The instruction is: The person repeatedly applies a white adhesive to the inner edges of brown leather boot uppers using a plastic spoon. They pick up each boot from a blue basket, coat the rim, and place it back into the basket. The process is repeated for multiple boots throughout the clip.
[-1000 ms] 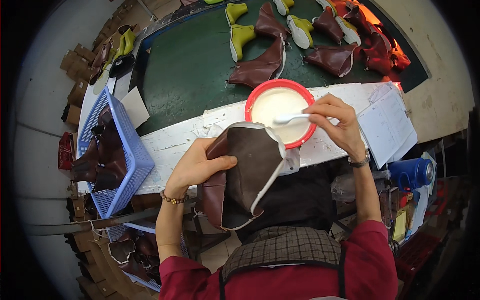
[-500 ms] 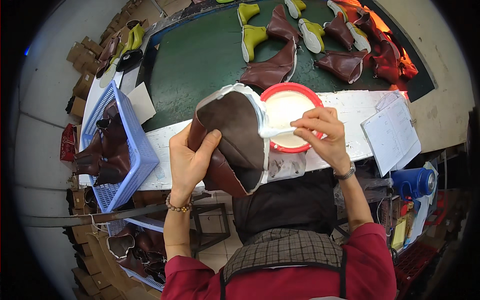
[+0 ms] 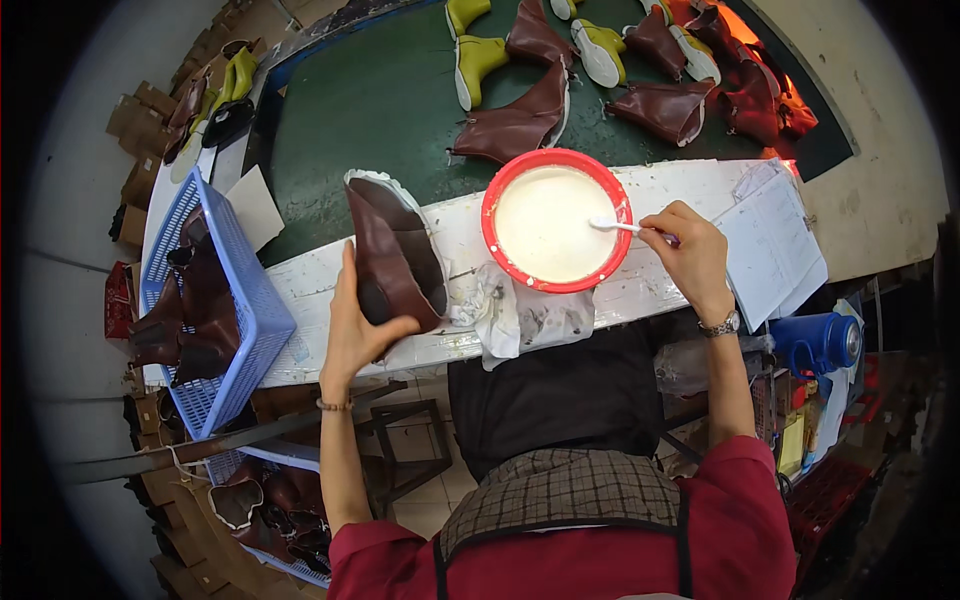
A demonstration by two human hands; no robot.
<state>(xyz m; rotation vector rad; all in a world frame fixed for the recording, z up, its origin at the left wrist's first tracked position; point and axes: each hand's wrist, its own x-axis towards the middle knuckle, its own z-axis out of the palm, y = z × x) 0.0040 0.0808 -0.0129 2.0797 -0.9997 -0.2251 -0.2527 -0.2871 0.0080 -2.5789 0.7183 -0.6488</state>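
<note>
My left hand (image 3: 355,325) grips a dark brown leather boot upper (image 3: 380,235) by its side, the thumb across its lower end. The upper stands over the white bench, its open edge rimmed with pale lining and turned right. In my right hand (image 3: 695,258), pinched between thumb and fingers, is a thin white toothbrush (image 3: 612,226). Its head is over the right part of a red tub (image 3: 487,222) of creamy white liquid; whether it touches the liquid I cannot tell. Crumpled white cloth (image 3: 497,318) lies against the tub's near side.
Brown boot uppers (image 3: 515,125) and lime-green boots (image 3: 480,62) lie on a green conveyor belt (image 3: 350,120), which runs toward an orange glow. A blue basket (image 3: 255,330) of uppers stands left. An open notebook (image 3: 765,245) and a blue jug (image 3: 815,340) are right.
The boot upper has gone left and down toward the bench, turned more upright, in my left hand. My right hand has drawn the toothbrush off its edge and moved right over the tub.
</note>
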